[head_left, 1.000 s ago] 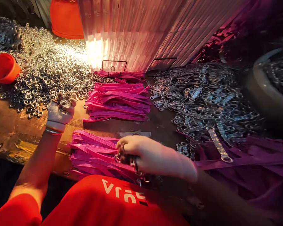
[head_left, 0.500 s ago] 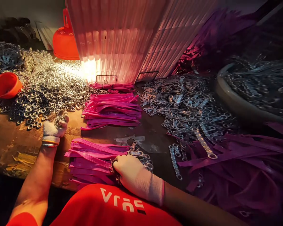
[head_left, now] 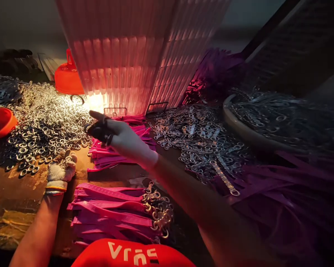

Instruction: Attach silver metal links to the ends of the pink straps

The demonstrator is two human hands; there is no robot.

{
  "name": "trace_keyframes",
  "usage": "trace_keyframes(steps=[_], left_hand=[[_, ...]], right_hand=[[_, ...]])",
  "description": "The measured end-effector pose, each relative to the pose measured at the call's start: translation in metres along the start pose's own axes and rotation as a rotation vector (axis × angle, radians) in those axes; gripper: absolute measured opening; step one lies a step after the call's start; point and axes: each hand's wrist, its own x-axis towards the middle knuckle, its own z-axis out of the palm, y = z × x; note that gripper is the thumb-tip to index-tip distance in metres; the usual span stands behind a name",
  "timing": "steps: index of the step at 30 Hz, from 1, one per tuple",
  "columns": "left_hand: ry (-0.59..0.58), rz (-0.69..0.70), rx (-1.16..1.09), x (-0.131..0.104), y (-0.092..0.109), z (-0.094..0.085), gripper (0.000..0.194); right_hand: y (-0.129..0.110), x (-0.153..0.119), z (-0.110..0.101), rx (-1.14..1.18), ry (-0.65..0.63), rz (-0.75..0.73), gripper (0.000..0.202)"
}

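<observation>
From where I stand, the brown worktop (head_left: pixel 13 189) runs right across, and a tall ribbed panel (head_left: pixel 122 48) stands at its back, lit from the left. Over on the right, a dim heap of purple straps (head_left: pixel 281 189) sprawls beside a basin (head_left: pixel 247 129) full of metal pieces. A mound of silver rings (head_left: pixel 47 122) spreads over the left; linked metal tabs (head_left: pixel 200 133) lie to the right of the panel. Between them are two bundles of pink straps: the near one (head_left: pixel 108 211), with metal links (head_left: pixel 158 211) at its right ends, and the far one (head_left: pixel 102 157), partly hidden by the right arm. There's a red lamp shade (head_left: pixel 68 79) above the mound and a red cup (head_left: pixel 0 120) at its left. The right hand (head_left: pixel 119 137) hovers over the far bundle, one finger out; its grip is too shadowed to tell. The gloved left hand (head_left: pixel 61 172), by the mound's near edge, has its grip curled round a few loose rings (head_left: pixel 68 158).
</observation>
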Motion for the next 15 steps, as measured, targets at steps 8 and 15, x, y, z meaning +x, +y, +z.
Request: trace_keyframes(steps=[8,15], left_hand=[[-0.024,0.003,-0.028,-0.005,0.006,0.022,0.022],[-0.100,-0.131,0.091,0.019,-0.045,0.086,0.021]], right_hand=[[0.123,-0.068,-0.085,-0.045,0.438,0.383,0.049],[0.162,-0.115,-0.098,-0.404,0.456,0.423,0.035]])
